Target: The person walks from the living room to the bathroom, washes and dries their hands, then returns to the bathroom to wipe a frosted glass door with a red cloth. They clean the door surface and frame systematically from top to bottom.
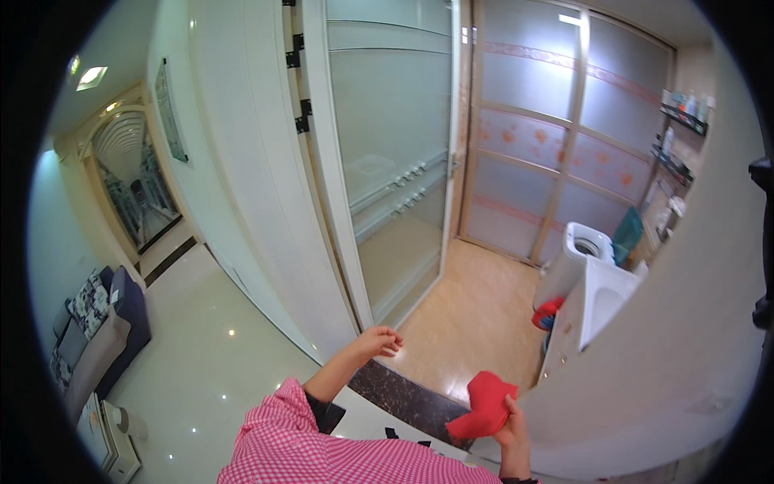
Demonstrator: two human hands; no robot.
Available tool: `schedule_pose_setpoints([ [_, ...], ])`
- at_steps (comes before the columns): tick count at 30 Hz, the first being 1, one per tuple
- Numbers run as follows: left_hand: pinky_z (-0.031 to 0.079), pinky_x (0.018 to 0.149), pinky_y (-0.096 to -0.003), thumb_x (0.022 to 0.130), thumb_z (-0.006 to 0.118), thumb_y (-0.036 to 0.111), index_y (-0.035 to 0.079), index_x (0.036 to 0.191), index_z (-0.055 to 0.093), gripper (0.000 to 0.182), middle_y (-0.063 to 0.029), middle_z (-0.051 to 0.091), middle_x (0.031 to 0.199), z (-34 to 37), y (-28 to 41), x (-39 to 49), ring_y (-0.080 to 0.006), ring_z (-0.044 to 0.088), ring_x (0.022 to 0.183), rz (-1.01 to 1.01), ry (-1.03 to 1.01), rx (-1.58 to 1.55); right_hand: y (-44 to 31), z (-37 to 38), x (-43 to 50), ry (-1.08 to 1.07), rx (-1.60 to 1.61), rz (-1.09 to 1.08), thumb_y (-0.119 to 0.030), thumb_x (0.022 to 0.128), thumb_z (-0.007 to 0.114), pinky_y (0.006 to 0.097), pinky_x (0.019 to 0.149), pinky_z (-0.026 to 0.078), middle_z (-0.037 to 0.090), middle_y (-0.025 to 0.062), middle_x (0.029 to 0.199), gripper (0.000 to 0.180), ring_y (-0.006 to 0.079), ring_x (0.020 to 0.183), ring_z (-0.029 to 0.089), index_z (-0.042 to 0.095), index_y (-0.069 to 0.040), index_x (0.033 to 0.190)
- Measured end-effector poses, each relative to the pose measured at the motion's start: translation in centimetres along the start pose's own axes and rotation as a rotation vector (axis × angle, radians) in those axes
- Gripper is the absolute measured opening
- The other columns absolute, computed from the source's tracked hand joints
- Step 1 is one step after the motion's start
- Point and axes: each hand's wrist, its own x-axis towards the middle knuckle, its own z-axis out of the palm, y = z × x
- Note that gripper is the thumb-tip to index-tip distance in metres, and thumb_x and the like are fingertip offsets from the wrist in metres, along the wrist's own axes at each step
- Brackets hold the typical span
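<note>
In my right hand (pixel 513 422) is a folded red cloth (pixel 484 404), which hangs to the left of my fingers over the dark stone threshold (pixel 402 387). My left hand (pixel 382 342) is raised near the bottom of the glass door (pixel 393 151). Its fingers are loosely bent and a little apart, with nothing visible in them. That white-framed door is swung inwards, with a handle (pixel 455 164) on its far edge. A pink checked garment covers my body and upper left arm.
Beyond the threshold, a white washbasin (pixel 608 296) and a top-loading washing machine (pixel 559 263) with a raised teal lid (pixel 627 236) stand on the right. Frosted sliding panels (pixel 526 78) close the back. A sofa (pixel 115 339) stands at far left.
</note>
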Motion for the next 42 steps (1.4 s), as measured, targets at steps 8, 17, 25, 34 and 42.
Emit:
schedule_pose_setpoints([
  [8,0.054,0.076,-0.0324,0.091,0.053,0.013,0.001,0.104,0.06,0.019,-0.009,0.064,0.099,-11.2,4.4,0.4,-0.0164,0.062,0.087,0.041,0.346,0.082,-14.4,13.7,18.6,-0.132,-0.067,-0.698,-0.019,0.092,0.055,0.0431,0.099,0.043,0.053,0.0136,0.128,0.046,0.0284,0.115,0.053,0.041,-0.002,0.133],
  [17,0.052,0.075,-0.029,0.09,0.052,0.01,0.0,0.104,0.06,0.019,-0.0067,0.064,0.097,-18.1,16.8,5.3,-0.0145,0.062,0.085,0.1,0.517,0.258,-23.5,28.7,30.9,-0.441,-0.319,-0.671,-0.015,0.092,0.053,0.0382,0.09,0.048,0.059,0.011,0.116,0.038,0.025,0.103,0.059,0.045,0.0,0.126],
  [25,0.051,0.081,-0.0287,0.092,0.051,0.008,0.002,0.107,0.06,0.018,-0.0045,0.063,0.101,-24.7,28.1,3.4,-0.0129,0.06,0.092,0.221,0.681,0.597,-28.1,41.5,41.1,-0.53,-0.65,-0.427,-0.027,0.09,0.056,0.0391,0.079,0.053,0.065,0.0136,0.104,0.039,0.0258,0.091,0.064,0.055,0.003,0.115],
  [34,0.049,0.082,-0.0297,0.089,0.052,0.008,0.002,0.109,0.058,0.021,-0.0067,0.061,0.102,-21.1,41.0,14.5,-0.0157,0.059,0.09,0.598,0.43,0.971,-42.4,63.1,51.9,-0.866,-0.269,-0.845,-0.023,0.094,0.055,0.0376,0.081,0.053,0.061,0.0118,0.107,0.033,0.0225,0.093,0.061,0.048,-0.002,0.118],
  [42,0.048,0.082,-0.0309,0.092,0.055,0.016,0.005,0.134,0.038,0.047,-0.0091,0.05,0.127,-8.5,36.4,33.3,-0.0159,0.058,0.096,0.308,-0.348,0.684,-33.8,77.3,63.8,-0.917,0.2,-0.668,-0.017,0.09,0.054,0.0421,0.078,0.052,0.062,0.008,0.098,0.016,0.0241,0.088,0.061,0.054,-0.006,0.102],
])
